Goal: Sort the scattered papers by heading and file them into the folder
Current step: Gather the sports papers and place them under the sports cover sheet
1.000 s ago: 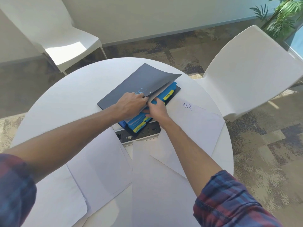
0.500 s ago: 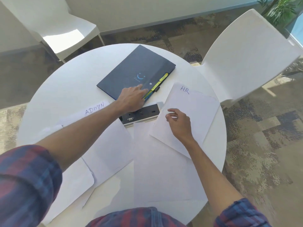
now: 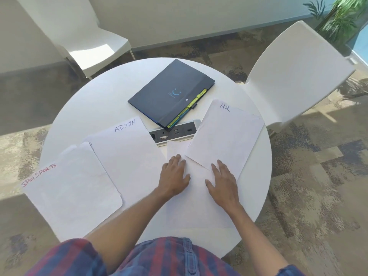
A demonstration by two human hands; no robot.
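Two hands lay flat and empty on a plain sheet (image 3: pixel 191 198): left hand (image 3: pixel 174 174) beside the ADMIN sheet (image 3: pixel 127 154), right hand (image 3: pixel 224 181) touching the HR sheet's (image 3: pixel 225 136) near corner. Folder (image 3: pixel 171 94) sat closed, far. Best to slide one sheet clear, read its heading, then lift.

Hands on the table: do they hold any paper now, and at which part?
Nothing is gripped. The left hand lies flat on the middle sheet; the right hand lies flat across the HR sheet's near corner.

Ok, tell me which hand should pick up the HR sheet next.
Right. The right hand already lies flat on the HR sheet at its near corner; the left hand rests on the middle sheet beside it.
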